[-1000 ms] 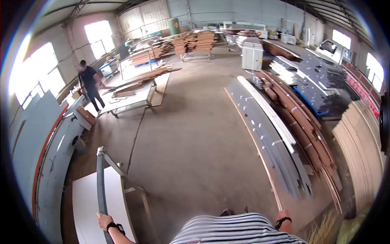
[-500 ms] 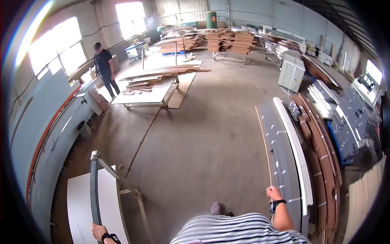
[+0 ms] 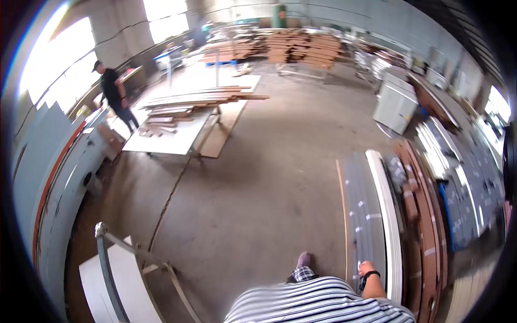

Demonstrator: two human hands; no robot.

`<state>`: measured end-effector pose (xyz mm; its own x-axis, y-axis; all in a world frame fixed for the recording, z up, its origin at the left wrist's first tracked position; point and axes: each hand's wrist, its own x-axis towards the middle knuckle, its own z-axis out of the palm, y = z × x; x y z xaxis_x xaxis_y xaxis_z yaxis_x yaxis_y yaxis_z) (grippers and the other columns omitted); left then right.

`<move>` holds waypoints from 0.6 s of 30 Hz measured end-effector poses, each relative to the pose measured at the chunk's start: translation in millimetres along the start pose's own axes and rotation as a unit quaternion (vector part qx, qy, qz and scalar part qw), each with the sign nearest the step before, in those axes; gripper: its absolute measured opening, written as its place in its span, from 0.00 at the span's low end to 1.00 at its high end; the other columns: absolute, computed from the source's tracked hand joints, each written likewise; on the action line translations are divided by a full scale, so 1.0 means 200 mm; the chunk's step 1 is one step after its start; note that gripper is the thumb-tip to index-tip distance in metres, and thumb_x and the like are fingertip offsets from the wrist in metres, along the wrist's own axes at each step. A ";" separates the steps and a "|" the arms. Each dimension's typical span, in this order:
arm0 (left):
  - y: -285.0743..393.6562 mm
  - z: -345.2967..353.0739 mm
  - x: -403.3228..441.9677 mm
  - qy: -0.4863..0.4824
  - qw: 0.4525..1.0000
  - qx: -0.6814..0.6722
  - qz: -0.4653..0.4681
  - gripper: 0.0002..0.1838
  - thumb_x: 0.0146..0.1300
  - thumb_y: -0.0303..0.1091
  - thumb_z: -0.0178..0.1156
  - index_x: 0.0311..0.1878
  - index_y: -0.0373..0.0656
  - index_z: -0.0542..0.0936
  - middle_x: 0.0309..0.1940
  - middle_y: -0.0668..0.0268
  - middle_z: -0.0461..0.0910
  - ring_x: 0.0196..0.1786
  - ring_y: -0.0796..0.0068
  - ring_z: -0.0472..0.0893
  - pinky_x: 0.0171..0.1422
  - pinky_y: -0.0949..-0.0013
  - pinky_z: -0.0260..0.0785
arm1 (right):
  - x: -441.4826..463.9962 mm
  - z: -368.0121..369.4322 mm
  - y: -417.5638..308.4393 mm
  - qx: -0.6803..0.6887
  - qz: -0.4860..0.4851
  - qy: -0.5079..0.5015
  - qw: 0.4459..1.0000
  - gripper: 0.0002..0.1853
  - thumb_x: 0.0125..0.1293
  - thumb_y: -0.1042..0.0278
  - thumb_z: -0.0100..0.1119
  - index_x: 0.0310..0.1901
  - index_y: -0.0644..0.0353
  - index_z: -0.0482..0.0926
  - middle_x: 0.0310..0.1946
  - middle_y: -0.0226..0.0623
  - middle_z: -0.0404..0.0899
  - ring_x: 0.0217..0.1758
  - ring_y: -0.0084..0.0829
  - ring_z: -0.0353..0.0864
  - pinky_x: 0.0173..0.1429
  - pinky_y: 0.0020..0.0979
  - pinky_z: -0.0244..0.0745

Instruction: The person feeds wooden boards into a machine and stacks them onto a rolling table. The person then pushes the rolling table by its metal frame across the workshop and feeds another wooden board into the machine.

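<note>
The right hand (image 3: pixel 367 268) is curled near the long, flat grey boards (image 3: pixel 358 215) lying at the right, its grip indeterminable, the left is out of view, state unknown; boards judged stiff and weighty, best taken by both edges, mid-length.

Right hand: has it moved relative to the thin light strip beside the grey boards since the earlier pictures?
Yes. It appeared at the strip's near end; now the right hand shows right of the thin light strip.
</note>
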<state>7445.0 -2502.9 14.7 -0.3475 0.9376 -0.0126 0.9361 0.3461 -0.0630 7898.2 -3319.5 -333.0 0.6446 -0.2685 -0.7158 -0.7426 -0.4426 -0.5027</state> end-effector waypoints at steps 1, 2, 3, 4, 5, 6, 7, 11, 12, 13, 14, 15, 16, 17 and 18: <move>0.07 0.05 -0.02 0.017 1.000 0.005 -0.025 0.23 0.65 0.46 0.52 0.57 0.45 0.82 0.54 0.48 0.83 0.59 0.47 0.82 0.62 0.48 0.75 | 0.19 -0.04 -0.12 -0.007 -0.007 0.004 1.000 0.07 0.67 0.70 0.56 0.36 0.65 0.80 0.23 0.37 0.79 0.18 0.29 0.78 0.22 0.33 0.74; 0.15 0.11 -0.03 0.035 0.998 0.013 -0.045 0.23 0.65 0.45 0.52 0.57 0.44 0.83 0.54 0.49 0.83 0.59 0.47 0.82 0.62 0.49 0.75 | 0.27 -0.10 -0.32 -0.049 -0.027 -0.008 0.998 0.08 0.68 0.69 0.56 0.36 0.65 0.80 0.23 0.36 0.79 0.19 0.28 0.78 0.22 0.33 0.74; 0.29 0.07 -0.11 -0.009 0.996 0.002 -0.092 0.22 0.65 0.42 0.51 0.56 0.44 0.83 0.54 0.50 0.83 0.59 0.49 0.83 0.61 0.50 0.76 | 0.36 -0.15 -0.51 -0.087 -0.046 -0.018 0.995 0.09 0.69 0.68 0.56 0.36 0.65 0.80 0.23 0.36 0.79 0.19 0.28 0.78 0.23 0.33 0.75; 0.46 -0.06 -0.30 -0.013 0.996 0.017 -0.081 0.24 0.63 0.44 0.56 0.61 0.45 0.80 0.54 0.49 0.84 0.57 0.50 0.83 0.59 0.49 0.77 | 0.48 -0.17 -0.73 -0.104 -0.093 -0.032 0.990 0.09 0.69 0.67 0.56 0.36 0.65 0.80 0.24 0.36 0.80 0.20 0.28 0.79 0.24 0.32 0.76; 0.48 0.08 -0.21 0.051 0.993 -0.026 -0.108 0.27 0.68 0.33 0.47 0.71 0.62 0.69 0.62 0.59 0.79 0.64 0.53 0.79 0.66 0.43 0.69 | 0.60 -0.21 -0.94 -0.119 -0.137 -0.045 0.982 0.10 0.70 0.67 0.56 0.36 0.65 0.80 0.24 0.36 0.80 0.21 0.27 0.79 0.25 0.32 0.77; 0.58 0.10 -0.25 0.056 0.990 -0.011 -0.125 0.27 0.66 0.31 0.48 0.70 0.59 0.70 0.61 0.58 0.79 0.64 0.53 0.79 0.66 0.41 0.69 | 0.70 -0.22 -1.07 -0.137 -0.178 -0.059 0.973 0.10 0.70 0.66 0.56 0.36 0.64 0.81 0.24 0.36 0.81 0.21 0.27 0.80 0.27 0.32 0.78; 0.68 0.07 -0.34 0.059 0.988 0.006 -0.143 0.27 0.65 0.29 0.49 0.69 0.57 0.70 0.61 0.56 0.79 0.63 0.53 0.79 0.66 0.39 0.69 | 0.63 -0.24 -1.39 -0.132 -0.187 -0.055 0.972 0.10 0.71 0.66 0.56 0.37 0.64 0.81 0.26 0.36 0.83 0.24 0.26 0.82 0.30 0.30 0.79; 1.20 -0.12 -0.72 -0.013 0.991 -0.009 -0.133 0.31 0.59 0.31 0.58 0.68 0.57 0.68 0.64 0.57 0.77 0.65 0.52 0.78 0.67 0.37 0.68 | 1.03 -0.20 -2.29 -0.139 -0.303 -0.059 0.941 0.10 0.70 0.66 0.54 0.37 0.64 0.81 0.26 0.35 0.83 0.26 0.25 0.83 0.34 0.31 0.79; 1.33 -0.12 -0.78 -0.004 0.994 0.006 -0.110 0.28 0.58 0.31 0.60 0.64 0.52 0.69 0.62 0.56 0.77 0.63 0.50 0.79 0.65 0.40 0.70 | 1.12 -0.18 -2.51 -0.156 -0.334 -0.057 0.928 0.11 0.70 0.66 0.54 0.37 0.64 0.81 0.26 0.34 0.84 0.26 0.25 0.83 0.34 0.31 0.79; 1.43 -0.11 -0.81 0.004 0.996 0.020 -0.087 0.26 0.57 0.30 0.61 0.60 0.47 0.69 0.60 0.54 0.78 0.60 0.48 0.80 0.63 0.43 0.73 | 1.17 -0.15 -2.70 -0.171 -0.367 -0.055 0.913 0.11 0.70 0.65 0.54 0.37 0.64 0.81 0.26 0.34 0.84 0.27 0.25 0.83 0.34 0.30 0.78; 1.56 -0.09 -0.87 0.044 0.996 0.018 -0.071 0.24 0.57 0.30 0.61 0.57 0.44 0.69 0.57 0.53 0.79 0.58 0.47 0.81 0.62 0.45 0.75 | 1.28 -0.12 -2.86 -0.162 -0.373 -0.058 0.912 0.11 0.70 0.66 0.54 0.37 0.64 0.81 0.27 0.35 0.84 0.26 0.25 0.83 0.34 0.30 0.79; 1.70 -0.09 -0.94 0.084 0.995 0.018 -0.054 0.21 0.57 0.29 0.61 0.54 0.42 0.69 0.54 0.52 0.80 0.55 0.46 0.82 0.60 0.47 0.76 | 1.37 -0.09 -3.02 -0.152 -0.379 -0.060 0.911 0.11 0.71 0.66 0.55 0.38 0.65 0.81 0.27 0.36 0.84 0.26 0.25 0.83 0.34 0.30 0.79; 1.84 -0.12 -0.99 0.091 0.993 0.035 -0.068 0.19 0.60 0.28 0.59 0.55 0.42 0.70 0.51 0.52 0.81 0.54 0.47 0.83 0.59 0.48 0.76 | 1.43 -0.05 -3.17 -0.143 -0.381 -0.063 0.911 0.11 0.71 0.66 0.55 0.38 0.66 0.80 0.28 0.37 0.84 0.26 0.25 0.83 0.33 0.30 0.80; 1.97 -0.11 -1.02 0.096 0.992 0.029 -0.078 0.18 0.61 0.28 0.58 0.54 0.42 0.70 0.51 0.51 0.81 0.54 0.47 0.83 0.59 0.48 0.77 | 1.58 -0.04 -3.27 -0.135 -0.391 -0.092 0.906 0.10 0.71 0.67 0.55 0.38 0.66 0.81 0.28 0.37 0.84 0.26 0.25 0.83 0.33 0.30 0.80; 2.09 -0.08 -1.06 0.098 0.991 0.027 -0.088 0.17 0.62 0.28 0.57 0.54 0.42 0.70 0.50 0.51 0.82 0.53 0.47 0.83 0.59 0.48 0.77 | 1.68 -0.04 -3.38 -0.150 -0.375 -0.111 0.908 0.09 0.70 0.68 0.55 0.39 0.66 0.81 0.28 0.37 0.84 0.26 0.25 0.83 0.33 0.30 0.80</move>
<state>7910.3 -2556.3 8.0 -0.4831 0.8530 0.1975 0.8557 0.5078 -0.0998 8617.7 -3117.5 -230.2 0.8711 0.3692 -0.3239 -0.0059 -0.6516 -0.7586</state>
